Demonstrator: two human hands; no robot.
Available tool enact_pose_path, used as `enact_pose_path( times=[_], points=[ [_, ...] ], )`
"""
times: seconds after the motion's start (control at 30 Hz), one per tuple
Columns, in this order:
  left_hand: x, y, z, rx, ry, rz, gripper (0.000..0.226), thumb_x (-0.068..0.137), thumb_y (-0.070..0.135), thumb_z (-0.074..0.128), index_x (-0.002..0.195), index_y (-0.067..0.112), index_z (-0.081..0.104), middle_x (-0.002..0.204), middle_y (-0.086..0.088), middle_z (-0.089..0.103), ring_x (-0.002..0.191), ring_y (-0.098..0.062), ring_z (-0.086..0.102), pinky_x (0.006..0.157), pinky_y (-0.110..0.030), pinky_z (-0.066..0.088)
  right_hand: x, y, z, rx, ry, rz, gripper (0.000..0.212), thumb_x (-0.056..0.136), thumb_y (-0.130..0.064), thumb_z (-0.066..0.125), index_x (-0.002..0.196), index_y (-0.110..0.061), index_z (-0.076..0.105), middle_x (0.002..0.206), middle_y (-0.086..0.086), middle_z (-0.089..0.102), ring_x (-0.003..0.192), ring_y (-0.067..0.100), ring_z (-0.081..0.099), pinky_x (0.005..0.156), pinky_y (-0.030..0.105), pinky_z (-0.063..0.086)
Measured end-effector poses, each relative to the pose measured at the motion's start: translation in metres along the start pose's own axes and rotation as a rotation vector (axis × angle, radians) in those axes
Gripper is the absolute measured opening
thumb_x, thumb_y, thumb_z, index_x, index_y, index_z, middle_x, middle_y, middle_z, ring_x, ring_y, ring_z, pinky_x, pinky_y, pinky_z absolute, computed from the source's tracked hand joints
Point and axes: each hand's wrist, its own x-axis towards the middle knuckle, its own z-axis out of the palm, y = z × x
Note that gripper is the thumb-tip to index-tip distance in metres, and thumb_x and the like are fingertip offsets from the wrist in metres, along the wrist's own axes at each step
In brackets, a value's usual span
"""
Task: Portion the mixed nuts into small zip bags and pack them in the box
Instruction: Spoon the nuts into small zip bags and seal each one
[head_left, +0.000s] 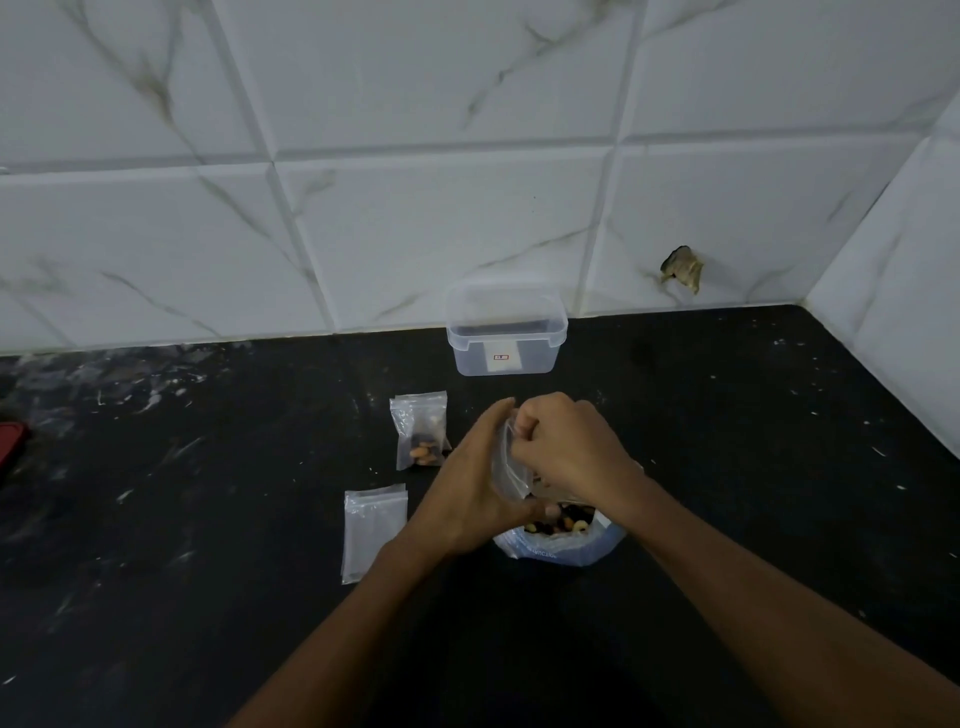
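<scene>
Zip bag (511, 462), clear, small, held over nut sack (561, 540): left hand (478, 488) grips it, right hand (561, 447) pinches its top.

Countertop (208, 519): black, pale flecks and smears.
Wall tiles (415, 234): white, grey-brown marble veining.
Storage box (506, 332): clear, white label, small red mark.
Filled zip bag (421, 431): clear; orange-brown and dark nuts.
Empty zip bags (371, 535): clear, frosted.
Bulk nut bag (561, 545): translucent, blue print.
Object at left edge (10, 441): red.

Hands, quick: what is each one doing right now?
Left hand: holds the small zip bag over the nut bag.
Right hand: fingers curled at that bag's mouth, pinching it.
</scene>
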Motion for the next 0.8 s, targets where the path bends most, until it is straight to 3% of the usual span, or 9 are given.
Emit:
enact_pose_path(
  times=[0.1,0.2,0.43,0.53,0.6,0.7,0.8],
  points=[
    [0.005,0.007,0.001,-0.044,0.096,0.061,0.065,0.069,0.038,0.081,0.120,0.046,0.042,0.118,0.015,0.060,0.109,0.000,0.060,0.093,-0.026,0.052,-0.004,0.000,-0.005,-0.138,0.083,-0.028,0.007,0.092,-0.023,0.057,0.085,-0.022,0.058,0.081,0.001,0.063,0.074,0.014,0.062,0.071,0.033,0.055],
    [0.007,0.009,0.004,-0.044,0.193,0.087,0.053,0.073,0.023,0.082,0.108,0.042,0.048,0.104,0.015,0.063,0.098,0.002,0.062,0.081,-0.014,0.050,-0.007,0.002,-0.011,-0.181,0.132,-0.078,0.006,0.092,-0.024,0.056,0.087,-0.022,0.060,0.080,-0.001,0.062,0.073,0.014,0.061,0.070,0.032,0.054],
    [0.007,0.000,0.011,-0.194,0.231,-0.022,0.053,0.078,0.025,0.082,0.117,0.029,0.046,0.109,0.007,0.059,0.098,-0.002,0.059,0.077,-0.016,0.050,-0.001,0.014,-0.017,0.196,0.073,-0.008,0.008,0.090,-0.014,0.061,0.088,-0.015,0.068,0.073,-0.001,0.069,0.067,0.008,0.067,0.071,0.029,0.058],
    [0.005,0.001,0.015,-0.201,0.248,-0.033,0.052,0.076,0.027,0.083,0.115,0.029,0.048,0.107,0.009,0.060,0.098,0.000,0.060,0.075,-0.014,0.050,-0.003,0.016,-0.013,0.353,0.024,0.069,0.011,0.090,-0.026,0.063,0.087,-0.017,0.067,0.071,0.000,0.070,0.056,0.006,0.066,0.059,0.023,0.054],
    [0.006,0.003,0.017,-0.187,0.257,-0.001,0.053,0.075,0.028,0.083,0.115,0.027,0.048,0.107,0.011,0.059,0.099,0.000,0.059,0.077,-0.014,0.049,-0.004,0.016,-0.011,0.354,0.001,0.094,0.017,0.088,-0.034,0.065,0.089,-0.018,0.067,0.073,0.000,0.071,0.051,0.004,0.063,0.052,0.017,0.048],
    [0.007,0.005,0.019,-0.144,0.240,0.026,0.059,0.071,0.040,0.079,0.117,0.027,0.045,0.107,0.014,0.055,0.101,0.000,0.058,0.079,-0.016,0.050,-0.003,0.016,-0.011,0.246,-0.010,0.086,0.008,0.088,-0.025,0.067,0.090,-0.017,0.066,0.077,-0.001,0.070,0.053,0.002,0.061,0.053,0.015,0.046],
    [0.006,0.003,0.020,-0.160,0.207,0.014,0.061,0.075,0.026,0.083,0.120,0.026,0.042,0.109,0.013,0.056,0.101,0.001,0.059,0.080,-0.016,0.051,-0.004,0.018,-0.012,0.210,0.030,0.060,0.001,0.088,-0.016,0.065,0.088,-0.017,0.066,0.078,-0.001,0.069,0.058,0.002,0.060,0.060,0.018,0.051]
  ],
)
